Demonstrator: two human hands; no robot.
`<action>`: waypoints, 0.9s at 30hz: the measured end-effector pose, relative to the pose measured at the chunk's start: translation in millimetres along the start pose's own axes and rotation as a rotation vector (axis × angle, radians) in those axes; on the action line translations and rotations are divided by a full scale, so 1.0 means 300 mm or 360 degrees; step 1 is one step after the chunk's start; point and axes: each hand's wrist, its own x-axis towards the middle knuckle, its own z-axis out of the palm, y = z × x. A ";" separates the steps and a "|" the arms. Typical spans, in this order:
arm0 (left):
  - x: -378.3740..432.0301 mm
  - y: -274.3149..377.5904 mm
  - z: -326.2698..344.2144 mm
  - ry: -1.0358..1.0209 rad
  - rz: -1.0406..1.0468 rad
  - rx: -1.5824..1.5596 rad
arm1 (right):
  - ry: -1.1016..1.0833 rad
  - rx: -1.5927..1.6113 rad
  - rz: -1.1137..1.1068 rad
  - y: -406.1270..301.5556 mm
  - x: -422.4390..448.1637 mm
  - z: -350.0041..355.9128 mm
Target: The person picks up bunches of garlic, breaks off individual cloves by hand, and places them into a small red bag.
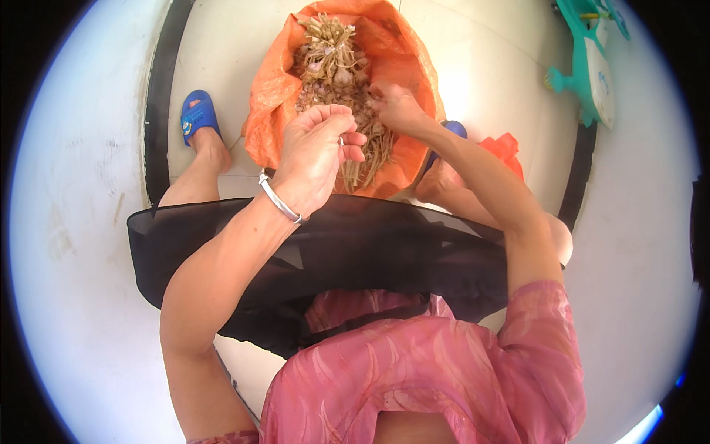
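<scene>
An orange woven-plastic sack [272, 105] stands open between my feet, its rim spread wide. Inside lies a heap of garlic bulbs [344, 76] with dry roots and stalks. A bundle of dried garlic stalks [333, 41] sticks up at the far side, and more loose stalks [363, 158] lie at the near side. My left hand [319, 150] hovers over the sack's near part, thumb against the curled index finger. Whether something small is pinched there is hidden. My right hand [398, 108] is in the sack's right side, fingers bent at the garlic; their tips are partly hidden.
A blue slipper [201, 115] is on my left foot, another blue slipper [456, 129] on my right. Beside the right leg lies a red plastic bag [503, 152]. A green and white child's ride-on toy [591, 66] stands at upper right. Black cloth [360, 250] covers my lap.
</scene>
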 end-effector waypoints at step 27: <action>-0.022 -0.042 0.043 -0.0374 0.0466 0.0360 | 0.0278 0.0666 -0.0169 -0.363 -0.355 -0.235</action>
